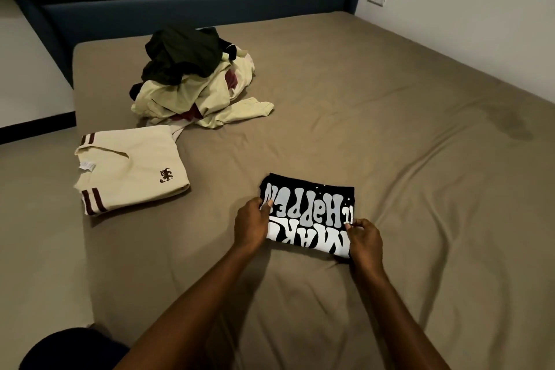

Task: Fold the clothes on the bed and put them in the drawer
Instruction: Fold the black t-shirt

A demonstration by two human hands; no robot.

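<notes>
Clothes on the bed (pixel 390 117), two folded and a heap unfolded.
A black shirt (pixel 309 216) with big white and grey lettering lies folded into a flat rectangle near the middle, its print facing up and upside down. Left of it, well apart, a cream shirt (pixel 132 170) with dark striped cuffs and a small dark emblem lies folded flat. Farther back sits a rumpled pile (pixel 195 81) of cream, maroon and dark green clothes.
</notes>
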